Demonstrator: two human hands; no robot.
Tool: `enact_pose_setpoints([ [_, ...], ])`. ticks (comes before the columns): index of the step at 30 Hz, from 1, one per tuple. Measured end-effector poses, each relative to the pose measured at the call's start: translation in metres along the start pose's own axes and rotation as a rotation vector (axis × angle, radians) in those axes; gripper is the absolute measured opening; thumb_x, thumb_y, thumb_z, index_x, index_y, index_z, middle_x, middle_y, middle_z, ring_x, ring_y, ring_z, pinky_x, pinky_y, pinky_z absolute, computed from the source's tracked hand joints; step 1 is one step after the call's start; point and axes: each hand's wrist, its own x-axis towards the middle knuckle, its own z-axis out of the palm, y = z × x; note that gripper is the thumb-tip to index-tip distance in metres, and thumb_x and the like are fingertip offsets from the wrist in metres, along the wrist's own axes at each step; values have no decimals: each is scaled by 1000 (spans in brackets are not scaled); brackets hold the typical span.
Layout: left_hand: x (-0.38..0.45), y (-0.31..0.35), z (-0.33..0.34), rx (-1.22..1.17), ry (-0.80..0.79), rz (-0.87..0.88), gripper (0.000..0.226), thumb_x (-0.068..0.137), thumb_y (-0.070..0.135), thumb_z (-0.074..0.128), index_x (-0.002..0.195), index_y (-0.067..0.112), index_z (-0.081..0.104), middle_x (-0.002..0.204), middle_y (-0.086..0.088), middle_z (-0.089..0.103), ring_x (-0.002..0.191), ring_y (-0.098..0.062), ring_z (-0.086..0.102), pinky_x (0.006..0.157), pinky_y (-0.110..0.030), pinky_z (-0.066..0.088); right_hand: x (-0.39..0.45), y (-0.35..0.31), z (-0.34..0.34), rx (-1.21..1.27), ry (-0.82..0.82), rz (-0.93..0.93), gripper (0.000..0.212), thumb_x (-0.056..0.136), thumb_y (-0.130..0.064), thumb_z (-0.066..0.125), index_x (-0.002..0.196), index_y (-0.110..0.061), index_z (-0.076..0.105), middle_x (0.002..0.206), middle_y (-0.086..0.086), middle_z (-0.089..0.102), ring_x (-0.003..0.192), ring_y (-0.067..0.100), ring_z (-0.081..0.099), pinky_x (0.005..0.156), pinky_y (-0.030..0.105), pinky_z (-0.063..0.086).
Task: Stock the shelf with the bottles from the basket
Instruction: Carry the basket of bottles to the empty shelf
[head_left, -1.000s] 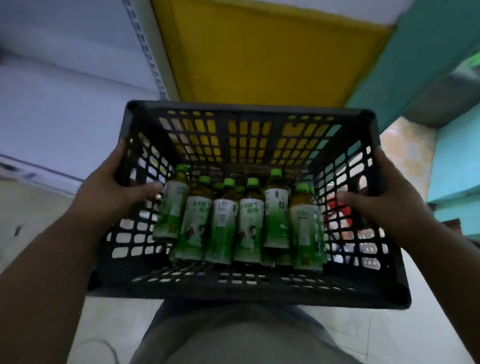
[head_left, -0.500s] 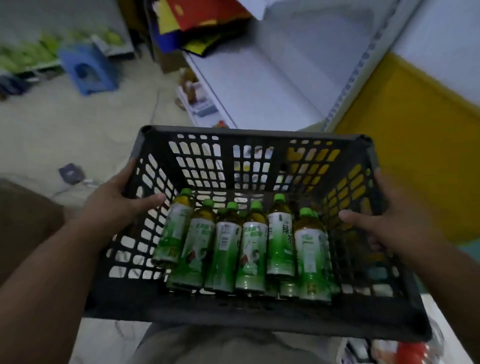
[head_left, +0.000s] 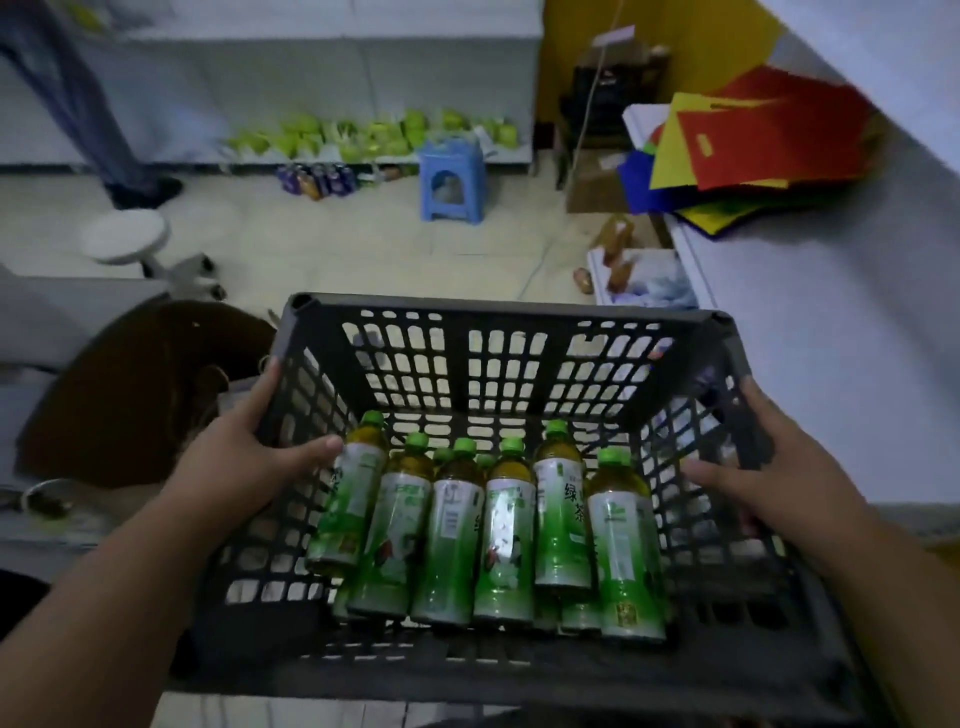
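Both hands carrying the black basket; left hand clamps its left wall, thumb curled inside, fingers outside; right hand same on the right wall; green-capped bottles packed inside it.

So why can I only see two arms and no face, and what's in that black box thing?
The camera sits on the person's head and looks down, so you see only their arms. The left hand and right hand each grip a side of a black plastic basket, thumbs hooked inside. In it lie green-capped tea bottles, leaning side by side. Beyond it is the shop floor with a small blue stool. On the right, coloured bags rest on a white shelf.
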Motion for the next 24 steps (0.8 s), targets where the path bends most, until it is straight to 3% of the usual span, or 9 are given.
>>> enact_pose_setpoints([
  [2,35,6,-6,-15,27,-41,115,48,65,79,142,68,13,142,-3,53,110,-28,61,87,-49,55,51,-18,10,1,-44,-17,116,62,-39,88,154,-46,18,147,-12,42,120,15,49,80,23,44],
  [6,103,12,6,-87,87,-116,109,62,53,82,145,64,13,136,0,56,102,-24,63,79,-44,56,166,-43,28,-49,-138,-49,125,43,-62,86,148,-59,19,157,-8,36,136,23,44,104,44,43],
  [8,133,22,15,-133,130,-152,105,68,45,82,147,61,14,139,-2,54,102,-21,61,70,-35,53,220,-65,32,-90,-166,-57,122,42,-64,85,144,-65,18,158,-10,34,134,26,46,95,53,52],
  [11,173,41,18,-230,203,-183,104,69,39,82,147,60,17,142,-1,54,108,-18,58,71,-30,49,289,-107,36,-121,-180,-102,114,55,-53,87,147,-61,18,157,-8,37,133,25,48,83,44,57],
  [14,217,56,14,-273,255,-234,105,69,39,83,148,59,17,141,3,54,110,-17,58,83,-37,51,359,-154,47,-153,-201,-169,113,60,-46,87,151,-52,20,154,-5,42,129,22,49,96,38,49],
  [18,302,78,-3,-287,287,-275,104,70,42,81,147,61,13,117,9,59,102,-21,63,89,-52,54,456,-213,77,-150,-273,-187,111,60,-41,85,149,-55,20,146,-1,49,92,12,56,60,32,53],
  [21,372,91,-20,-284,312,-290,103,69,48,81,145,64,14,137,3,57,112,-26,61,90,-53,53,522,-253,104,-133,-308,-187,109,65,-35,86,149,-56,20,145,0,48,84,12,59,50,33,53],
  [24,452,109,-42,-279,316,-284,104,67,51,82,145,64,16,137,3,58,112,-22,61,93,-50,53,589,-291,132,-108,-329,-185,112,62,-33,86,151,-51,21,129,-6,54,82,11,60,50,33,53],
])
